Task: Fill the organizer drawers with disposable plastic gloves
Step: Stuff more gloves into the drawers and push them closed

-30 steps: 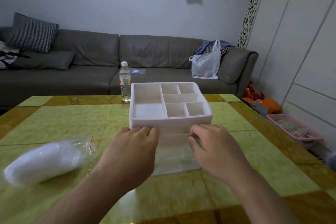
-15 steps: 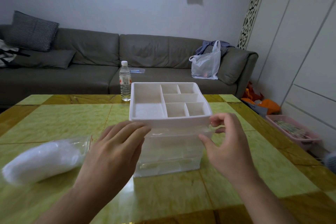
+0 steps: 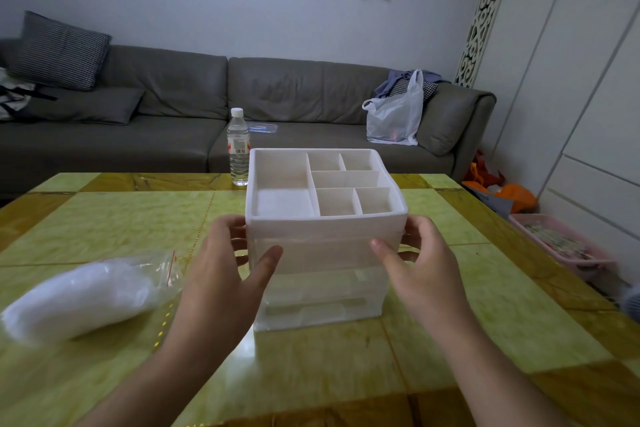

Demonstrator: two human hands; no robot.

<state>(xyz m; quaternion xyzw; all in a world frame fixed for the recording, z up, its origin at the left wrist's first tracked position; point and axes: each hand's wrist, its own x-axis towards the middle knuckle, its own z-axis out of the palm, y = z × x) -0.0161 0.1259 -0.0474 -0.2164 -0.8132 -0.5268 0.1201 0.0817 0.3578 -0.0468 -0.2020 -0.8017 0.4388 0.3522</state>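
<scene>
A grey sofa [image 3: 173, 121] backs the yellow-green table [image 3: 104, 218]. Near its left edge lies a soft, light bag of gloves [image 3: 79, 298], best pinched anywhere. At the table's middle, the left hand [image 3: 228, 263] and right hand [image 3: 419, 260] clasp the sides of the stiff, smooth, probably light organizer [image 3: 322, 253], drawers closed.
</scene>
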